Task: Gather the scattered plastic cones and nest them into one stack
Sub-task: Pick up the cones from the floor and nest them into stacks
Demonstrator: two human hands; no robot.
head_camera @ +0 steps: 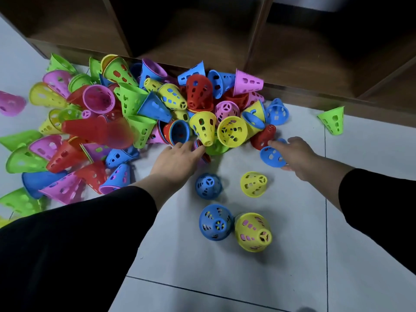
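Fingers of your left hand [177, 159] are stretched forward and fairly straight, their tips reaching in under a yellow cone [203, 127] at the near edge of the pile of cones [135, 104]; whether they have closed on anything down there you cannot tell, because the tips are hidden among the cones. Your right hand [297, 154] is curled around a blue cone [272, 156], which it holds by the wide rim, with a fingertip pointing toward a red cone [263, 136] just beside it.

Most of the cones lie heaped on the tiled floor [225, 266] against the foot of a dark wooden shelf unit [292, 64], in green, pink, yellow, red and blue, tipped every way. A blurred red stack of nested cones [99, 131] lies on its side across the left part of the heap.

Nearer to you, apart from the pile, four stand upright with narrow ends up: a small blue cone [209, 185] and a small yellow cone [254, 183] side by side, then a blue stack [215, 222] and a yellow stack [253, 231] touching each other, with other colours showing through their holes. One green cone [332, 120] lies alone far to the right, and a pink cone [11, 106] sits at the left edge.
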